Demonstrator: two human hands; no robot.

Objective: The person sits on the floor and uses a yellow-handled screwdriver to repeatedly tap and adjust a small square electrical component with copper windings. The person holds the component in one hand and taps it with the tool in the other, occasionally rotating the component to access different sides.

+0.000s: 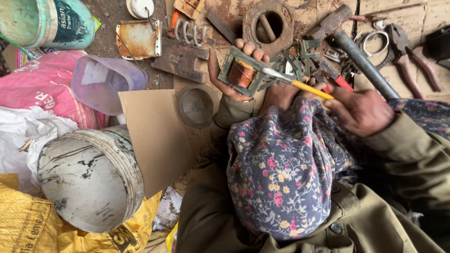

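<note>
The person's left hand (pixel 229 70) cups a small transformer core (pixel 241 71) from below, fingers curled round its grey laminated frame, the copper winding showing in the middle; it is held above the cluttered work surface, just in front of a floral cloth (pixel 281 173) draped over the lap. The right hand (pixel 361 111) is clenched round a yellow-handled screwdriver (pixel 300 84), its metal tip laid against the frame's upper edge.

As a judgement, the stripping is at an early-to-middle stage: the frame looks mostly whole and the coil sits inside it, yet loose grey laminations (pixel 304 58) lie scattered just beyond the hands; how many remain in the stack cannot be told.

Counted: one core in hand; one screwdriver; one hammer (pixel 356 56) lying near the right hand; one pair of pliers (pixel 412 58) further right; one rusty ring plate (pixel 268 21); one sheet of cardboard (pixel 157 136); one overturned white bucket (pixel 89 180); one clear plastic jug (pixel 105 82).
</note>
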